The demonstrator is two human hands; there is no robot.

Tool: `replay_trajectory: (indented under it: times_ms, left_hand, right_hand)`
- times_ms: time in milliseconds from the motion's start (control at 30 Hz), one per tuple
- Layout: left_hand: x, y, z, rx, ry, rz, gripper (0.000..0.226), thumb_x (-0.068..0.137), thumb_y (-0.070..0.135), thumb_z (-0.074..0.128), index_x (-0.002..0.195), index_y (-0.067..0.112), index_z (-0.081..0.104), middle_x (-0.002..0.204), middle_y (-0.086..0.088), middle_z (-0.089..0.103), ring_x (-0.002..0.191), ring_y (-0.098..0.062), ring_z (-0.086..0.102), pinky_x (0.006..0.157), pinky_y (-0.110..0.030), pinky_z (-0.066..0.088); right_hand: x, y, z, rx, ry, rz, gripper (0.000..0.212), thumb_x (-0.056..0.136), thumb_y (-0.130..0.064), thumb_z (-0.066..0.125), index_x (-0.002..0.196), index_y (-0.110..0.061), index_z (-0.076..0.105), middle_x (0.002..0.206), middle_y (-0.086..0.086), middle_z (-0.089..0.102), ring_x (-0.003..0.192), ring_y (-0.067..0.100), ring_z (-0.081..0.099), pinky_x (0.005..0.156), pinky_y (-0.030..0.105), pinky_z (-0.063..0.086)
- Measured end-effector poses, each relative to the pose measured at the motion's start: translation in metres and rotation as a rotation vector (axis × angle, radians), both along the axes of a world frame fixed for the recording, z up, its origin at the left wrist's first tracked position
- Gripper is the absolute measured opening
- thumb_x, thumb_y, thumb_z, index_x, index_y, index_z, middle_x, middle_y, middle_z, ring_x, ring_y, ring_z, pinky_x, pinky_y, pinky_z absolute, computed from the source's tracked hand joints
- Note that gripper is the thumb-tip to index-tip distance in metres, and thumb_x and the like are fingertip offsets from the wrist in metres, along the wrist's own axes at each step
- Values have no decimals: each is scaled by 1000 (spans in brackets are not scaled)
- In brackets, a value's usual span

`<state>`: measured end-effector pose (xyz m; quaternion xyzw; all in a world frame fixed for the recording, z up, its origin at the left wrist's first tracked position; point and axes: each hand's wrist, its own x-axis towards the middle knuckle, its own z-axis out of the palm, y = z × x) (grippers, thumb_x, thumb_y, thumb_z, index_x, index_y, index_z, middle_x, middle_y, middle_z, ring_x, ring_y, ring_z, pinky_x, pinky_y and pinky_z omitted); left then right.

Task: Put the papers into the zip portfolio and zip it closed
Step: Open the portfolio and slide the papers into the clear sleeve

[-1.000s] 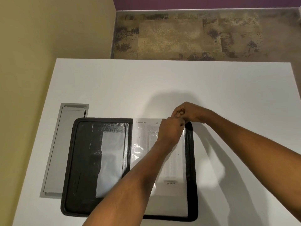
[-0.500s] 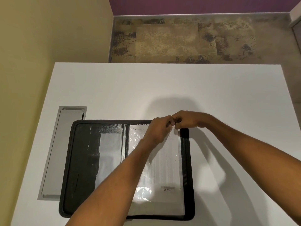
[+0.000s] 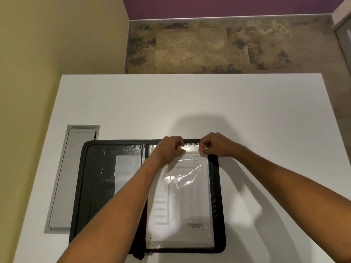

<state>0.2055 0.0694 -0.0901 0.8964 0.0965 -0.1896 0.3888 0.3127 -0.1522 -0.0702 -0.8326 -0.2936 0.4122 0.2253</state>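
Note:
A black zip portfolio (image 3: 95,186) lies open flat on the white table (image 3: 190,101). Its right half carries a clear plastic sleeve (image 3: 182,179) with printed papers (image 3: 182,205) inside. Both hands pinch the sleeve's top edge near the portfolio's far rim. My left hand (image 3: 169,149) grips the edge left of centre. My right hand (image 3: 214,145) grips it near the sleeve's top right corner. The left half shows a dark pocket with a grey sheet (image 3: 127,171) tucked in it.
A grey cable-tray lid (image 3: 64,179) is set into the table left of the portfolio. A yellow wall runs along the table's left side. Beyond the far table edge lies patterned brown floor (image 3: 209,46).
My hands have come apart along the sleeve's top edge, the left one leftward and the right one rightward. The printed sheet sits lower inside the sleeve.

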Motion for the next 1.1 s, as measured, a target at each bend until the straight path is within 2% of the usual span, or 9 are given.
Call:
replay_trajectory:
  times_ms: [100, 233, 433, 600, 667, 733, 833, 933, 1100]
  left_hand:
    - [-6, 22, 2, 142, 17, -80, 6, 93, 27, 75, 98, 25, 75, 93, 7, 76, 84, -13, 70, 82, -34, 60]
    - [-12, 48, 9, 233, 6, -181, 11, 92, 30, 74, 99, 21, 77, 95, 5, 77, 87, -17, 69, 81, -37, 58]
    - [-13, 66, 19, 294, -45, -309, 13, 98, 25, 65, 90, 24, 75, 82, 11, 75, 73, -12, 66, 70, -27, 45]
    - [-7, 69, 23, 345, -60, -374, 23, 104, 29, 55, 87, 26, 71, 58, 19, 55, 57, -10, 57, 65, -27, 38]
    - [-6, 70, 22, 366, -67, -398, 20, 103, 29, 55, 91, 25, 70, 61, 19, 57, 57, -12, 55, 67, -27, 38]
    - [-6, 70, 22, 370, -58, -424, 17, 103, 28, 56, 95, 23, 70, 68, 17, 64, 60, -15, 60, 69, -28, 39]
    - [-2, 69, 22, 348, 9, -442, 11, 98, 25, 58, 93, 25, 68, 70, 19, 64, 69, -16, 64, 72, -29, 41]
    - [1, 69, 22, 340, 79, -444, 8, 96, 28, 60, 93, 28, 67, 77, 16, 66, 75, -15, 63, 79, -32, 44]
    - [0, 65, 23, 372, 66, -420, 9, 97, 29, 60, 93, 28, 68, 74, 17, 64, 73, -14, 62, 81, -33, 45]
  right_hand:
    - [-1, -2, -2, 26, -35, -36, 9, 90, -15, 74, 85, -20, 79, 86, -3, 78, 87, 18, 71, 88, 48, 57]
    - [0, -2, -1, 34, -45, -64, 12, 91, -11, 71, 86, -19, 78, 87, -4, 78, 89, 18, 72, 90, 48, 58]
    - [-1, 0, -1, 51, -51, -32, 10, 94, -13, 69, 88, -18, 74, 92, -4, 76, 93, 19, 70, 93, 49, 55]
    - [-2, -1, 2, 49, -23, 14, 15, 95, -13, 69, 86, -25, 71, 91, -6, 77, 94, 20, 71, 94, 48, 56]
    - [-4, 0, 2, 42, -49, 18, 22, 98, -9, 63, 85, -26, 68, 94, -4, 77, 93, 21, 72, 95, 48, 55]
    - [-5, 0, 0, 26, -85, 36, 17, 100, -7, 56, 93, -18, 69, 95, -3, 77, 93, 20, 73, 96, 45, 54]
    - [-5, 1, -3, -34, -147, 100, 6, 96, -16, 62, 96, -15, 68, 87, -9, 71, 86, 18, 67, 98, 43, 50]
    - [-6, 1, -3, -71, -185, 131, 8, 93, -28, 66, 93, -21, 67, 81, -12, 62, 80, 16, 58, 99, 40, 43]
    - [-8, 1, -1, -88, -200, 161, 11, 96, -28, 61, 91, -20, 66, 85, -7, 66, 87, 22, 64, 93, 37, 37]
